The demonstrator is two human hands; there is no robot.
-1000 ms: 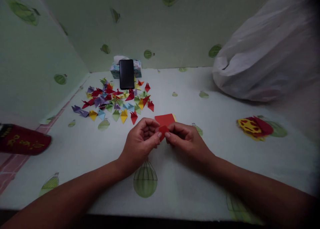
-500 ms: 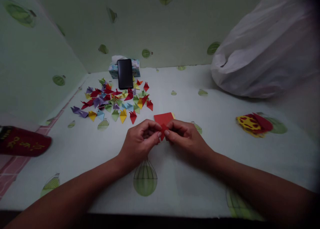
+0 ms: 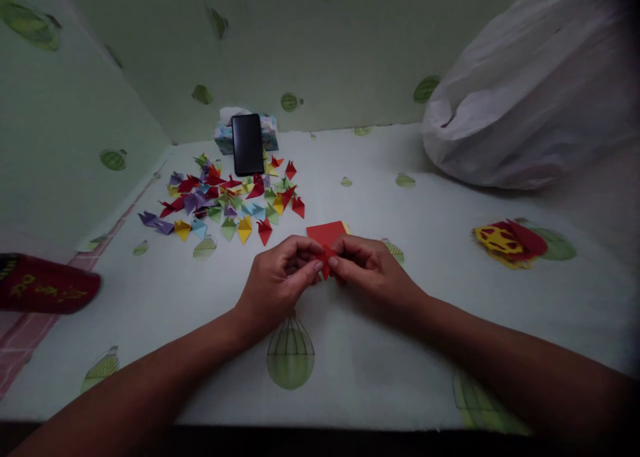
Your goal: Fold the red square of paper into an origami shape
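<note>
Between my two hands is a small folded red paper (image 3: 327, 262), pointed at its lower end. My left hand (image 3: 284, 274) pinches its left side between thumb and fingers. On the other side, my right hand (image 3: 373, 270) grips it the same way, thumb in front. Fingertips cover much of the folds. Just beyond my hands lies a stack of square paper (image 3: 326, 232), red on top with a yellow edge showing at the right. Several folded paper cranes (image 3: 229, 228) in red, purple, yellow, green, blue and orange are spread to the far left of my hands.
A black phone (image 3: 248, 145) leans on a tissue box (image 3: 223, 140) behind the cranes. A large white plastic bag (image 3: 505, 124) fills the back right. Yellow and red cut-out pieces (image 3: 500, 239) lie at right; a dark red object with yellow lettering (image 3: 50, 284) is at the left edge.
The folded red paper has turned slightly between my fingers and its lower tip looks narrower. Both hands stay almost in place. The whole view has shifted a little.
</note>
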